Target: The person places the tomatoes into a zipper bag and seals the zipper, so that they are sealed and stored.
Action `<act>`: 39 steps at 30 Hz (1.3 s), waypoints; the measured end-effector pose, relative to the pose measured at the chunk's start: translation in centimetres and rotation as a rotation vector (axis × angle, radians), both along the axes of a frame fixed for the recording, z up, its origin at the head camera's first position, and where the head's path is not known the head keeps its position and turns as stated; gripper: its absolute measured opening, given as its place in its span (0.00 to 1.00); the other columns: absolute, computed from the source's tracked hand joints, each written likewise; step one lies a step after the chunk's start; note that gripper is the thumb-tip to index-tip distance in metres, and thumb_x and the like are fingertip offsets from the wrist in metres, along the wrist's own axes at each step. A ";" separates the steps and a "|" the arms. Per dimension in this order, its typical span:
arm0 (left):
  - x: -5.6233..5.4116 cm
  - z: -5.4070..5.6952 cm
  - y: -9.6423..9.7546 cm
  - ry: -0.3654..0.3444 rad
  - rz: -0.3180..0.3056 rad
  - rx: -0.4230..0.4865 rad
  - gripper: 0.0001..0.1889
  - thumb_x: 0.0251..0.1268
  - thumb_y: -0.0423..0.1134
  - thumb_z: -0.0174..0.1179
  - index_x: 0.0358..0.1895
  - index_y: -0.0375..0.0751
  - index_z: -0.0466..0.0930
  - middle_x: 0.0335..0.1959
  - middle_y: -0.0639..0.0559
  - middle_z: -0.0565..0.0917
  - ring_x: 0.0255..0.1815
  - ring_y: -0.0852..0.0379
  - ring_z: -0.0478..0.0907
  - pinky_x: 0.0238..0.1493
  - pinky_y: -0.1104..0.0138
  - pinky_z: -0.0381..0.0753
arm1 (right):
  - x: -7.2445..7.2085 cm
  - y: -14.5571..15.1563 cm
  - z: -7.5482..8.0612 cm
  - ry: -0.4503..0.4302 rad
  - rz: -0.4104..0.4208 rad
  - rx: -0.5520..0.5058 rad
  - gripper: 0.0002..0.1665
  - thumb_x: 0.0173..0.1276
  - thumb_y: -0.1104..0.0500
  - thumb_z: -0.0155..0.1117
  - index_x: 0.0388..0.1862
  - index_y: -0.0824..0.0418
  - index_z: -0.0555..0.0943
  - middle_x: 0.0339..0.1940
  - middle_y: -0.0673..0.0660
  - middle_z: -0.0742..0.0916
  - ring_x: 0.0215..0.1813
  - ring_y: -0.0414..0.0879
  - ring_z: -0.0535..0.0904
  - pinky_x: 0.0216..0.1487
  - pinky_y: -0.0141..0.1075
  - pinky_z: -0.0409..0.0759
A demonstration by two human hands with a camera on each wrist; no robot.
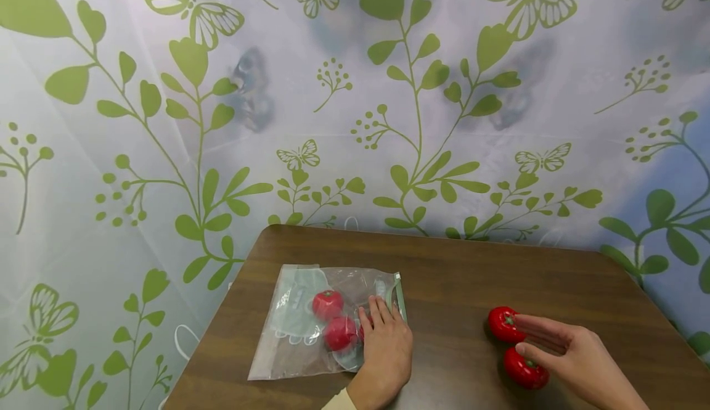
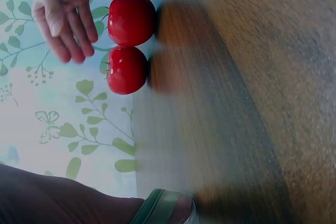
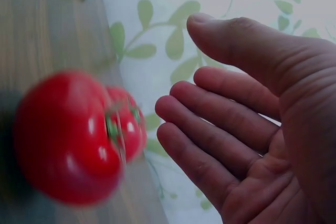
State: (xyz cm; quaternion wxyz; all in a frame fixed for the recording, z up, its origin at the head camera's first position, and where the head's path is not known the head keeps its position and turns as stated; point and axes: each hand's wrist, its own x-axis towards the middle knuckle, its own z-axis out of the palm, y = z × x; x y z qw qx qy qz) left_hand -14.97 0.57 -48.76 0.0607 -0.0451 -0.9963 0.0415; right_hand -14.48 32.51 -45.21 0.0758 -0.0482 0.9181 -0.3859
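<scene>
A clear zip bag with a green zip edge lies flat on the table's left side. Inside it are two red tomatoes, and a bit of red shows beside my left fingers. My left hand rests on the bag near the zip, fingers stretched out. Over on the right, two more glossy tomatoes sit close together on the wood. My right hand hovers just above them, overlapping them in the head view. The right wrist view shows its fingers extended, the palm bare, and the nearer tomato beside the fingertips.
The brown wooden table has rounded far corners. Behind it hangs a pale curtain printed with green leaves and butterflies. A white loop shows past the table's left edge.
</scene>
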 end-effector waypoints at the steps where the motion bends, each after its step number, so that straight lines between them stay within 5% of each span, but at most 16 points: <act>1: 0.0 0.0 0.0 0.003 0.001 0.001 0.26 0.74 0.41 0.67 0.72 0.40 0.83 0.74 0.33 0.80 0.79 0.34 0.74 0.77 0.40 0.74 | 0.2 0.4 0.0 -0.007 -0.008 0.016 0.38 0.74 0.46 0.77 0.74 0.64 0.81 0.69 0.65 0.88 0.55 0.34 0.91 0.48 0.29 0.89; 20: 0.1 -0.1 0.1 -0.007 0.003 0.023 0.28 0.70 0.42 0.71 0.72 0.40 0.83 0.74 0.34 0.80 0.79 0.33 0.75 0.77 0.39 0.74 | 2.9 6.7 -1.9 -0.048 -0.190 0.123 0.52 0.72 0.35 0.76 0.77 0.73 0.75 0.68 0.73 0.86 0.45 0.27 0.89 0.43 0.29 0.88; 29: 0.0 0.0 0.1 -0.025 0.003 0.025 0.31 0.67 0.41 0.74 0.73 0.40 0.82 0.75 0.34 0.79 0.80 0.33 0.73 0.78 0.39 0.73 | 3.2 8.1 -2.5 -0.166 -0.256 0.064 0.59 0.69 0.36 0.79 0.79 0.78 0.70 0.69 0.74 0.85 0.49 0.41 0.93 0.45 0.32 0.89; 39: 0.0 0.0 0.0 -0.023 -0.009 0.015 0.34 0.62 0.43 0.78 0.73 0.40 0.83 0.75 0.34 0.80 0.79 0.33 0.74 0.77 0.39 0.73 | 2.6 8.5 -5.0 -0.266 -0.263 -0.047 0.58 0.69 0.35 0.79 0.82 0.71 0.70 0.73 0.67 0.85 0.48 0.23 0.86 0.50 0.33 0.89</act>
